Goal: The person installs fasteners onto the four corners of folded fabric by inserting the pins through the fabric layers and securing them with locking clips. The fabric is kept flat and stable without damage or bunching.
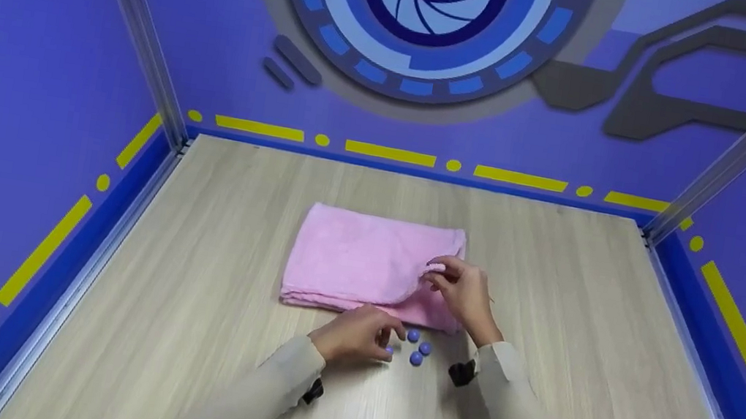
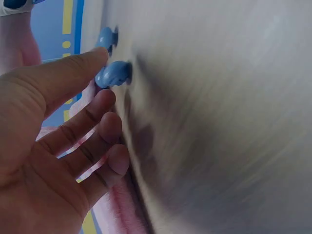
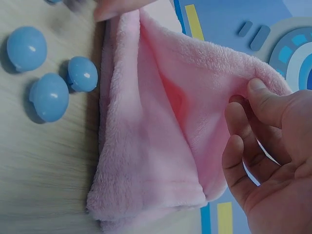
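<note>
A folded pink fleece cloth point(image 1: 359, 252) lies in the middle of the table. My right hand point(image 1: 467, 297) pinches its near right corner between thumb and fingertips and holds the top layer lifted, so the fold gapes in the right wrist view. My left hand point(image 1: 358, 333) is at the cloth's near edge, fingers loosely bent. One small blue rounded piece point(image 1: 389, 351) shows between its thumb and index finger; no firm grip is visible. In the left wrist view, a blue piece point(image 2: 117, 73) stands beside the thumb. Several more blue rounded pieces point(image 3: 50, 97) lie on the table between the hands.
The wooden tabletop point(image 1: 217, 216) is enclosed by blue-purple panels point(image 1: 25, 113) on the left, back and right, with metal posts point(image 1: 141, 27) at the corners. Dark wrist-worn devices point(image 1: 462, 373) sit under both sleeves.
</note>
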A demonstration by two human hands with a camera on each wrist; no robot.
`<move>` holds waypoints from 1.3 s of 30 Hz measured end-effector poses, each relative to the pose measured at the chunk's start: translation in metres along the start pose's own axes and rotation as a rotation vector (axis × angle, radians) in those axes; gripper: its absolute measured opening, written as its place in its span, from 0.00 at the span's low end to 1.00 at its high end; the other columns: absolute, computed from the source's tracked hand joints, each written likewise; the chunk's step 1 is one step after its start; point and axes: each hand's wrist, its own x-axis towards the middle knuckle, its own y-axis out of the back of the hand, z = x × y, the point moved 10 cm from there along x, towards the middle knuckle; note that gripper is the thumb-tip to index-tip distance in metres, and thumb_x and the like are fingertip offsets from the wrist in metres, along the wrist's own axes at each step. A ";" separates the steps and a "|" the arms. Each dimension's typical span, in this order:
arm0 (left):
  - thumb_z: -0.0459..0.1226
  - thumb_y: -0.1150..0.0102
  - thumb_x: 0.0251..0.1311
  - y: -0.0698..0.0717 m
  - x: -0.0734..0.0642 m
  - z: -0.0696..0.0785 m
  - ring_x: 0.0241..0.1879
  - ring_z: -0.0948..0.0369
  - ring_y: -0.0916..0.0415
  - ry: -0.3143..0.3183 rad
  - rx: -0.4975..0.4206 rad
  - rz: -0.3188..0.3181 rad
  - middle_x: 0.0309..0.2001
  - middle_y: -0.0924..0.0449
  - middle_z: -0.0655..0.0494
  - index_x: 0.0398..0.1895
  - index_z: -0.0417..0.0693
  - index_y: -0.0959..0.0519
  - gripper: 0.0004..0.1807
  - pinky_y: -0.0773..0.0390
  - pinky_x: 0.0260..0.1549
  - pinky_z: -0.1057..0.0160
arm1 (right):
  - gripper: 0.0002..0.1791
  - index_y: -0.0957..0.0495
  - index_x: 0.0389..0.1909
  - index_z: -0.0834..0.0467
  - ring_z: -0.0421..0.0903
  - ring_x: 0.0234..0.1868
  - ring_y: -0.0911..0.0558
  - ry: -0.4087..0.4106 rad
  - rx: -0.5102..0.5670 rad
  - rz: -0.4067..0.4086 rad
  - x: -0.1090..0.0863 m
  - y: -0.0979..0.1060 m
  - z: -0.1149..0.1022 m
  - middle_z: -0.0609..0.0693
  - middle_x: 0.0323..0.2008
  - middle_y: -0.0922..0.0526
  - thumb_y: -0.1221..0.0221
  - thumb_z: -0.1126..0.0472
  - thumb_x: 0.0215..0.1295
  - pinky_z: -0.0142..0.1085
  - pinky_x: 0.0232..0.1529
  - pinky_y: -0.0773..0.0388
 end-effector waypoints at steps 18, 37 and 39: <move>0.33 0.27 0.53 -0.007 0.000 -0.002 0.30 0.72 0.23 -0.002 0.054 -0.001 0.33 0.12 0.59 0.38 0.49 0.11 0.08 0.25 0.35 0.75 | 0.05 0.12 0.38 0.59 0.46 0.26 0.13 0.019 -0.046 -0.007 -0.002 -0.003 0.001 0.50 0.31 0.10 0.31 0.68 0.63 0.29 0.28 0.20; 0.28 0.35 0.56 0.036 0.002 0.008 0.35 0.59 0.18 -0.096 -0.067 0.242 0.36 0.14 0.51 0.47 0.40 0.12 0.15 0.19 0.38 0.70 | 0.04 0.13 0.37 0.61 0.45 0.26 0.14 0.070 -0.047 0.002 -0.001 -0.002 -0.002 0.48 0.31 0.10 0.31 0.64 0.64 0.30 0.28 0.19; 0.29 0.35 0.57 0.045 0.000 0.007 0.34 0.58 0.18 -0.110 -0.070 0.294 0.35 0.15 0.50 0.46 0.40 0.12 0.13 0.18 0.36 0.69 | 0.04 0.13 0.37 0.62 0.45 0.26 0.14 0.077 -0.040 0.001 -0.001 -0.003 -0.003 0.48 0.31 0.10 0.31 0.64 0.64 0.30 0.28 0.18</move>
